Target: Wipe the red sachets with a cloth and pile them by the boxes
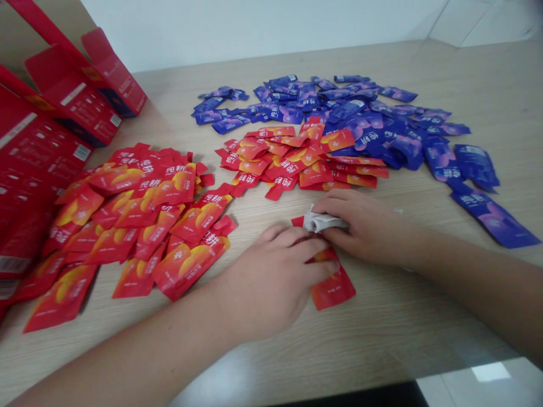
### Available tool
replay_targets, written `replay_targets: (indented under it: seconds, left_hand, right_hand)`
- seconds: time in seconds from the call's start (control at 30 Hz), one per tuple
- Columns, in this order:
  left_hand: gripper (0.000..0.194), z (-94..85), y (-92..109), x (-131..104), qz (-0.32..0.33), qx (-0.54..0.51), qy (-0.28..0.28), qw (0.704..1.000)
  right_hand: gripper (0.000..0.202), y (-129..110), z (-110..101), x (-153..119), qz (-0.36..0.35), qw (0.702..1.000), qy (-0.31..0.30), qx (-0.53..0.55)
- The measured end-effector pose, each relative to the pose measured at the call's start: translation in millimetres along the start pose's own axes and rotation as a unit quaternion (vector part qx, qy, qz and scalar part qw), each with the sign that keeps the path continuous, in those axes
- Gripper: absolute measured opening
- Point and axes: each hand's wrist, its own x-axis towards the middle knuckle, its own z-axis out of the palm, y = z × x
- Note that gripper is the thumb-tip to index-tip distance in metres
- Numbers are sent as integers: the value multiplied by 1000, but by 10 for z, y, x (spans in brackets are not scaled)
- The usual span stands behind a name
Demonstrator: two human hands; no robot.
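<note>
Under my left hand (pixel 275 282) lies a single red sachet (pixel 333 291) with a spouted top, flat on the table. The fingers of that hand curl over the sachet and hold it against the tabletop, hiding its middle. My right hand (pixel 360 223) is closed around a folded white tissue (pixel 320 221), close to the sachet's upper end. Both hands nearly meet there. Just beyond them is a pile of red and orange sachets (pixel 292 158). A larger heap of similar red sachets (pixel 144 209) spreads to the left of my left hand.
Many purple-blue sachets (pixel 305 99) lie scattered behind the red pile, with one purple sachet (pixel 494 220) off to the right. Open red boxes (pixel 72 99) stand at the left edge. A white wall (pixel 263 28) borders the wooden table (pixel 424 316) at the back.
</note>
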Motion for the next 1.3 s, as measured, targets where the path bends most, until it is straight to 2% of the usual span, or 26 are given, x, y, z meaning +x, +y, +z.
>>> replay_targets:
  seconds: [0.2,0.3,0.4,0.6,0.7,0.83,0.87,0.9,0.97,1.03,1.17,1.23,1.3]
  left_hand:
    - [35,44,-3,13,92,-42,-7,995]
    - [30,42,25,20,112,-56,-12,992]
    - [19,52,8,36,96,-65,5,993]
    - [20,76,-159,72,29,-55,43,997]
    - [45,97,-220,66,-29,-39,57,997]
    - [126,152,-244,43,-103,-29,44,993]
    - [140,163,-244,36,-115,-24,37,992]
    - [148,172,-243,29,-120,-20,30,992]
    - [150,179,-244,16,-113,-23,24,993]
    - [148,175,-252,3,-103,-44,33,993]
    - [138,156,-280,-12,-81,-93,51,991]
    - [131,149,-284,-11,-71,-105,50,991]
    - [131,140,-277,-3,-79,-110,55,989]
  right_hand:
    - [19,-8,-16,7,2,1000,-2,-15]
    - [20,-8,-18,3,2,1000,-4,-21]
    - [18,3,-3,-12,2,1000,0,-15]
    - [25,67,56,-65,33,998,51,-17]
    - [27,83,54,-80,44,995,84,-1]
    - [25,50,40,-124,67,990,119,25]
    - [28,30,39,-142,75,988,129,30]
    - [31,4,37,-163,81,987,136,36]
    - [40,-67,27,-202,75,986,140,50]
    - [42,-164,3,-230,29,991,104,80]
    - [25,-366,-38,-240,-126,979,-47,156]
    - [28,-416,-33,-225,-140,976,-84,144]
    - [33,-407,-18,-197,-113,984,-85,108]
